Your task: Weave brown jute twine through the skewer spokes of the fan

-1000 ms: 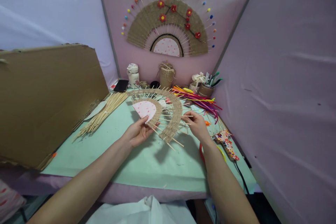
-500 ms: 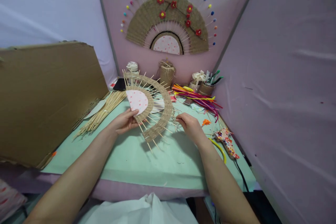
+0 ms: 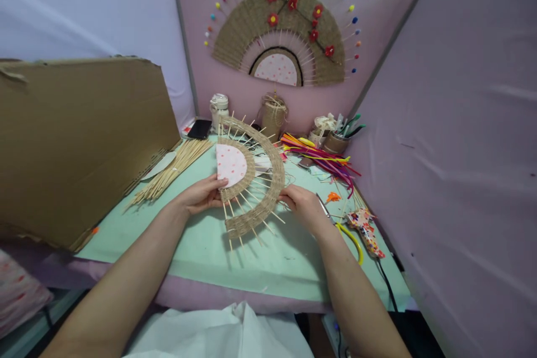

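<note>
Skewers [image 3: 174, 169] left of woven fan [image 3: 251, 179]; jar [image 3: 220, 110] behind.

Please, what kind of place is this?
Probably a small handicraft workstation. A finished woven fan hangs on the purple partition wall, a bundle of bamboo skewers and coloured pipe cleaners lie on the green table, and both hands hold an unfinished woven fan.

Both bare forearms reach forward from the lower edge of the view and angle inward toward each other. The left hand [image 3: 202, 194] lies palm down, its thumb stretched toward the right and its fingers curled in a light pinch. The right hand [image 3: 302, 207] sits slightly lower and nearer, back of the hand upward, fingers bent and closed together at the tips. The two hands stay well apart, wrists nearly straight.
</note>
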The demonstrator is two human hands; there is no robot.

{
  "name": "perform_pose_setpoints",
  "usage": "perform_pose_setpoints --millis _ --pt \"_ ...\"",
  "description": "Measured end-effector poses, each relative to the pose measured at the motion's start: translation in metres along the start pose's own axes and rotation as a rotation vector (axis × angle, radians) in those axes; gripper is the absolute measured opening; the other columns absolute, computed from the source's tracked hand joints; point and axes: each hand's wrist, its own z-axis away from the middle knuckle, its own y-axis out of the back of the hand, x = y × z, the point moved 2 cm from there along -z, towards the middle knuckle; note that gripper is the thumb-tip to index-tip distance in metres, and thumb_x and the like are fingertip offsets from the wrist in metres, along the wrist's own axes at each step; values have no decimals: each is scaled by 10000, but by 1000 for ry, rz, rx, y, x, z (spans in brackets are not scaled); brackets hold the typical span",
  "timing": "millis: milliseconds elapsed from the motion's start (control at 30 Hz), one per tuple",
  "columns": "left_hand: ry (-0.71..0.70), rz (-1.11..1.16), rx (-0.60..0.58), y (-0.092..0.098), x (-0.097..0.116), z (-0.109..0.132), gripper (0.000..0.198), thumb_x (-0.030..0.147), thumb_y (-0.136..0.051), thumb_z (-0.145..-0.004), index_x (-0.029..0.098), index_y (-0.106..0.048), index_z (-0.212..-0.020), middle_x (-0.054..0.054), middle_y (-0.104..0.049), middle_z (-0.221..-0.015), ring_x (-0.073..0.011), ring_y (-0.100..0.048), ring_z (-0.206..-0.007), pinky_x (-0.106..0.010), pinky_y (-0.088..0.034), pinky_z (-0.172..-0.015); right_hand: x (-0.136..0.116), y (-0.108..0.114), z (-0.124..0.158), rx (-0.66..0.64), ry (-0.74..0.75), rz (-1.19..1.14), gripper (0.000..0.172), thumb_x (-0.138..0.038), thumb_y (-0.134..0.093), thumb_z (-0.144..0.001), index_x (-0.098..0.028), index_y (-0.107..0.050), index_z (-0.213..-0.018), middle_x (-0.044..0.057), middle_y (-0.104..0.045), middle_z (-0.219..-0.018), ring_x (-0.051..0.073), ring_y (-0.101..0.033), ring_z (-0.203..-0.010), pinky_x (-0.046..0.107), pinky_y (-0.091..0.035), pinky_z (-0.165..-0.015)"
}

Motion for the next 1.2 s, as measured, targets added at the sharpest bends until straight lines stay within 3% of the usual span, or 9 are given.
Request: perform_pose_setpoints --millis 200,433,600,767,967,1200 --pt "-34 -53 -9 5 3 3 523 111 -613 -769 191 -482 -1268 -167 -690 -1006 -271 -700 -703 -311 -579 -532 0 3 0 3 -9 -72 201 -321 -465 -882 -211 -625 -832 50 -641 -782 165 -574 -718 268 -418 -666" --pt "-45 111 7 19 4 -5 454 62 -526 -812 123 -506 -1262 -155 -704 -961 -238 -700 -733 -302 -583 -626 5 14 4 192 -41 -75 179 -357 -501 -869 -216 -600 -821 40 -614 -761 157 -557 -709 270 -422 -680" --pt "-31 110 32 16 8 -3 413 87 -475 -847 72 -490 -1259 -146 -716 -814 -204 -684 -568 -218 -532 -423 3 19 5 332 -53 -49 160 -339 -510 -867 -211 -588 -813 34 -592 -719 147 -535 -661 269 -424 -652" --pt "-32 111 23 13 10 0 423 88 -469 -850 44 -453 -1270 -145 -713 -797 -200 -683 -572 -209 -530 -428 3 21 4 403 7 -30 132 -305 -530 -862 -200 -581 -799 25 -587 -698 135 -536 -645 258 -417 -620" --pt "3 181 61 11 12 2 396 121 -408 -888 14 -427 -1269 -111 -697 -680 -185 -673 -545 -224 -540 -463 3 19 5 399 21 -20 103 -280 -537 -857 -202 -579 -804 21 -582 -691 132 -527 -632 257 -417 -618" --pt "-32 167 22 13 11 2 395 101 -452 -858 30 -469 -1246 -119 -711 -753 -185 -677 -568 -222 -536 -458 3 11 4 300 -29 -46 147 -303 -498 -877 -201 -588 -822 35 -612 -741 139 -552 -674 255 -416 -635"
